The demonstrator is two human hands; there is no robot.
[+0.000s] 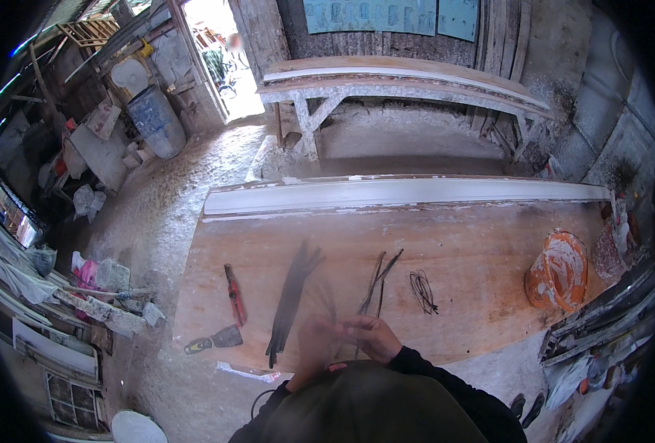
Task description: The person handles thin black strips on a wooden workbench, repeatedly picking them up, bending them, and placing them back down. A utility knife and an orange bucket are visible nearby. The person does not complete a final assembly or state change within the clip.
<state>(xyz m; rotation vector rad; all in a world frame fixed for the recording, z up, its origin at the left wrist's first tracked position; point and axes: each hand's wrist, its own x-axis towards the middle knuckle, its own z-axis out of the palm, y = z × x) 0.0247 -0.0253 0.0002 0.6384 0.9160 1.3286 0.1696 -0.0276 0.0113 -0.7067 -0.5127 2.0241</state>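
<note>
Both my hands meet at the near edge of a long wooden worktable (475,251). My right hand (375,337) is closed around a few thin dark rods (378,279) that fan away from me over the boards. My left hand (314,341) is blurred beside it and touches the same rods; its grip is unclear. A bundle of dark flat strips (290,299) lies just left of my hands. A small coil of dark wire (422,290) lies to the right.
A red-handled tool (234,294) and a putty knife (217,340) lie on the table's left end. A long white moulding (401,193) runs along the far edge. An orange plaster-smeared bucket (558,270) sits at the right. Another bench (401,85) stands behind, a blue barrel (156,118) by the doorway.
</note>
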